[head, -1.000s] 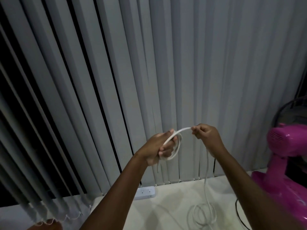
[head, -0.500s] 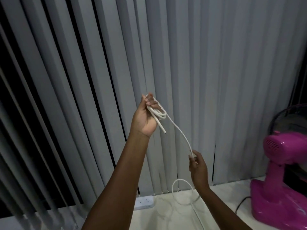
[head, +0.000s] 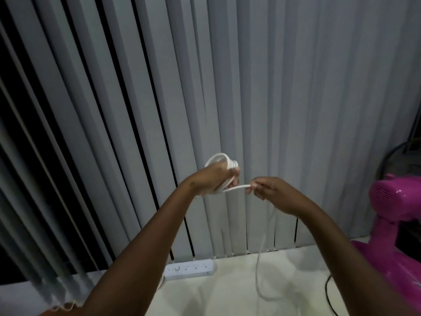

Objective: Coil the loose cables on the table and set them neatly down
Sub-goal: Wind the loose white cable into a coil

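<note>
— Vertical blinds (head: 296, 110) hang behind the pale table (head: 227, 293). Where's our white cable (head: 237, 187)?

— Several loops sit gripped in our left hand (head: 211, 179); our right hand (head: 266, 190) pinches the strand just beside it, and the tail drops to the table.

— Next wrap?

— We'd match loop size, let slack slide through the right fingers untwisted, and keep clear of the power strip (head: 190, 269) and pink fan (head: 396, 224).
</note>
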`<state>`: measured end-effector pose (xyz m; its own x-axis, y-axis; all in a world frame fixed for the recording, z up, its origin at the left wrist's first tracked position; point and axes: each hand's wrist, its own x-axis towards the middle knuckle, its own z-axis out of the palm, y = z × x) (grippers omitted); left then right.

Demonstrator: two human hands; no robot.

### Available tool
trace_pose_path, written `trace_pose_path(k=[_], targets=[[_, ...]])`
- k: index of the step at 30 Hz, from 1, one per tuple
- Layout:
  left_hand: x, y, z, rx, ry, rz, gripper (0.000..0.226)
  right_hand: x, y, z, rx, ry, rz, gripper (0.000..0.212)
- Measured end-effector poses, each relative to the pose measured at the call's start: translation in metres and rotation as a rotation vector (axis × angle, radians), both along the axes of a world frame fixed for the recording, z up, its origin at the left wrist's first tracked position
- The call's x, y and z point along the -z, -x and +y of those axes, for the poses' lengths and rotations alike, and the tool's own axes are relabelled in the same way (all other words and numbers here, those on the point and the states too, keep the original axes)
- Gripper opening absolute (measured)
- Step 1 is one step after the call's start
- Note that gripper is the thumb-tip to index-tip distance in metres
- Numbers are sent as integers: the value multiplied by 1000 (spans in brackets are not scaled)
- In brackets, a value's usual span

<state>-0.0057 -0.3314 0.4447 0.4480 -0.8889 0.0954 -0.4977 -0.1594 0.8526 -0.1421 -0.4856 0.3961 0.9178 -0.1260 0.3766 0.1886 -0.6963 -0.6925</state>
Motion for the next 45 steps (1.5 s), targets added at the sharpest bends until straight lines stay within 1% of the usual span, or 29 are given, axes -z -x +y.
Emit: trace_pose_path(k=[1,2,4,6,8,10,12,13,14,16,19,21,22,24,25,26,28,29,31,33,35,36,37,40,41,43,45], targets=[[7,3,1,49,-80,-15,33,-7,0,0,24,13,-42,28],[13,5,3,103,-111,63,33,-12,-1,-1,51,26,-82,27],[24,9,6,197,-50,315,26,-17,-3,-6,97,28,-143,27],[29,10,10,237,56,545,24,-15,-6,-14,144,-37,-192,25],[30,10,13,296,147,759,27,-11,-11,-22,198,-201,-270,22],[24,13,14,405,235,966,29,-7,-18,-33,243,-428,-360,20],[13,15,14,488,345,1109,30,-2,-26,-44,218,-606,-367,13],[7,16,13,505,408,1169,31,3,-31,-48,186,-643,-345,12],[1,16,11,524,472,1236,32,10,-36,-50,159,-644,-317,15],[-10,13,8,557,589,1367,27,25,-44,-50,160,-572,-255,22],[-23,8,4,526,753,1480,23,54,-51,-46,270,-347,-169,25],[-27,2,3,482,837,1506,20,73,-53,-40,322,-291,-121,29],[-28,-1,3,437,870,1505,21,81,-53,-35,327,-210,-108,34],[-27,-9,3,316,933,1464,30,91,-51,-26,326,113,-28,42],[-24,-13,2,247,957,1420,30,91,-49,-20,320,250,24,44],[-21,-15,0,164,963,1340,27,86,-45,-15,303,343,67,43],[-12,-18,-5,-31,930,1086,21,66,-37,-6,226,443,46,33],[-7,-17,-9,-112,884,940,21,52,-32,-1,181,458,-14,27],[4,-13,-16,-188,733,693,20,21,-22,7,130,402,-171,17],[14,-8,-18,-179,527,503,19,-6,-15,11,125,293,-266,7],[23,-4,-14,-92,296,330,19,-21,-11,12,129,208,-307,9],[26,-2,-11,-29,211,314,18,-25,-9,10,141,163,-313,10],[27,-1,-7,39,161,370,18,-28,-7,5,157,102,-313,11],[25,2,5,256,113,637,25,-32,-2,-13,181,-69,-329,12],[24,4,8,316,108,722,29,-32,-2,-20,154,-168,-341,11],[20,7,12,435,154,868,31,-28,-3,-36,69,-460,-383,10],[15,12,16,520,288,996,25,-16,-11,-49,11,-698,-375,12]])
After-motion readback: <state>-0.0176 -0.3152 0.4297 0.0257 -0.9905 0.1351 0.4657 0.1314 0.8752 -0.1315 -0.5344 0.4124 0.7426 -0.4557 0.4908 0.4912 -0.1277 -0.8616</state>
